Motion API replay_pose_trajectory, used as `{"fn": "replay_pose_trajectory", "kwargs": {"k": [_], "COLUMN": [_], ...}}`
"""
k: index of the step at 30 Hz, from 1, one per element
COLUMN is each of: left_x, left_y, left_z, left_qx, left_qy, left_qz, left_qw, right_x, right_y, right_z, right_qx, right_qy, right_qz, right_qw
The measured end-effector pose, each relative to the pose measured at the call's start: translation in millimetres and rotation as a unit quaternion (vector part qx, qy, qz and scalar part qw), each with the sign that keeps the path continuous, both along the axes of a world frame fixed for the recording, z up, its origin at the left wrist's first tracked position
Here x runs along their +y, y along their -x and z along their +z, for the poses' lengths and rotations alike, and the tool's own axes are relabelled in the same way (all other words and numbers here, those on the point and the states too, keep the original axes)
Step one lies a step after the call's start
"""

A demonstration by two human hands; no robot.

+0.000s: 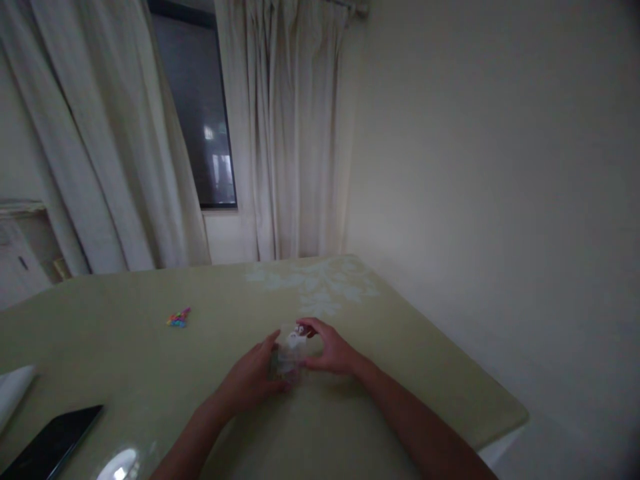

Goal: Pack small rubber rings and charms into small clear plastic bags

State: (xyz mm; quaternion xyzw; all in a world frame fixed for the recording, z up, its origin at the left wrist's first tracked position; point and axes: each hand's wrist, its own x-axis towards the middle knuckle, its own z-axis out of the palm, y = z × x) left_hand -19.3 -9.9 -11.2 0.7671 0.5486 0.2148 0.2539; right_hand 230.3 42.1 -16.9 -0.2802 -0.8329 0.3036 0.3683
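Between my two hands, over the middle of the table, is a small clear plastic box (pixel 291 357) with whitish shapes showing near its top. My left hand (pixel 255 373) is wrapped round its left side, thumb low and fingers at the far edge. My right hand (pixel 330 347) grips the right side, its index finger bent at the top and its thumb lower down. What exactly the box contains is too blurred to make out. A little heap of small, brightly coloured pieces (pixel 177 318) lies farther off to the left on the table.
The green-covered table (pixel 425 373) meets a plain wall (pixel 500 200) on its right. At the near left are a dark flat tablet-like device (pixel 55 440), a white object (pixel 15 393) and a shiny round white object (pixel 119 465). Curtains (pixel 300 133) hang behind.
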Motion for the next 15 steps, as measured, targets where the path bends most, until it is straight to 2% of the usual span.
{"fn": "replay_pose_trajectory", "kwargs": {"k": [3,6,10,15], "left_x": [2,4,5,3], "left_y": [5,9,9,7], "left_z": [-1.0,-0.1,3.8,6.0], "left_qx": [0.012,0.037,0.066,0.104], "left_qy": [-0.011,-0.024,-0.024,-0.03], "left_qz": [-0.002,-0.011,0.002,0.023], "left_qw": [1.0,0.999,0.998,0.994], "right_x": [12,22,26,30], "right_y": [-9,-20,-33,-41], "right_z": [-1.4,-0.8,3.2,3.0], "right_qx": [0.03,-0.017,-0.114,-0.162], "right_qy": [0.016,0.023,-0.051,-0.112], "right_qz": [-0.06,-0.104,-0.114,-0.14], "right_qw": [0.998,0.994,0.986,0.97]}}
